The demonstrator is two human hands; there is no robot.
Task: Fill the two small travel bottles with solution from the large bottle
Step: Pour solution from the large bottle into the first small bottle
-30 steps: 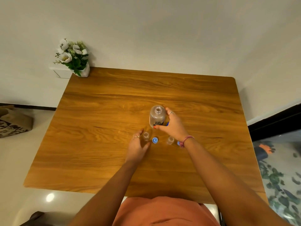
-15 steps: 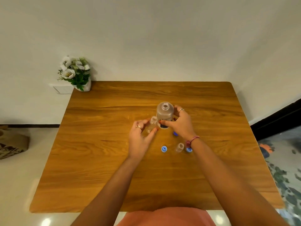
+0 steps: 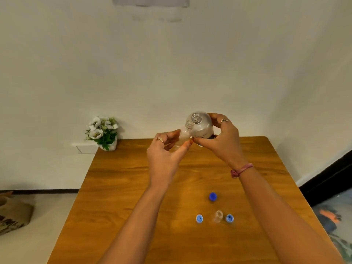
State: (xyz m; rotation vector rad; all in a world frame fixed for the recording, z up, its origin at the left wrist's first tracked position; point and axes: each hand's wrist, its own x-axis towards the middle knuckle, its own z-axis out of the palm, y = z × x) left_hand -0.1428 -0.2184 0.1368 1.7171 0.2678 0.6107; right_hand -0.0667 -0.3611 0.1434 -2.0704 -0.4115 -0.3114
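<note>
My right hand point(image 3: 222, 141) grips the large bottle point(image 3: 200, 125), uncapped, raised above the counter point(image 3: 133, 187); my left hand point(image 3: 164, 155) pinches one small travel bottle point(image 3: 183, 135) beside its mouth; I should tilt slowly, mouths aligned; the second travel bottle point(image 3: 218, 216) waits below.

Plain cream wall point(image 3: 171, 63) behind, wooden table point(image 3: 133, 178) below, potted white flowers point(image 3: 102, 131) far left, pale floor point(image 3: 47, 216) beneath.
</note>
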